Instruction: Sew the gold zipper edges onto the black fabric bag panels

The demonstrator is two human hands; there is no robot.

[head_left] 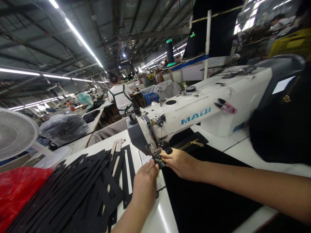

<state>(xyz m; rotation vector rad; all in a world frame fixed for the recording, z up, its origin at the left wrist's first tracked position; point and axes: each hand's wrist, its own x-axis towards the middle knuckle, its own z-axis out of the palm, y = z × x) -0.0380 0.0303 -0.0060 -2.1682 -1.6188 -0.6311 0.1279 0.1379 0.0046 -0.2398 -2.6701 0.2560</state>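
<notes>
A white sewing machine [194, 110] marked MAQI stands before me. My left hand [147, 178] is at the left of its presser foot [158, 159], fingers bent and close together. Whatever lies under those fingertips is hidden. From the right, my right hand [182, 163] reaches to the foot, its fingers closed on the edge of a large black fabric [194, 200]. That fabric spreads over the machine bed and toward me. On it, behind my right hand, lies a gold zipper with its pull [198, 143].
Black slotted strips [80, 191] lie heaped on the left of the table, beside a red plastic bag [21, 194] and a white fan [17, 134]. Pink-handled thread snips [225, 106] rest against the machine arm. Ahead, a person [121, 95] faces away.
</notes>
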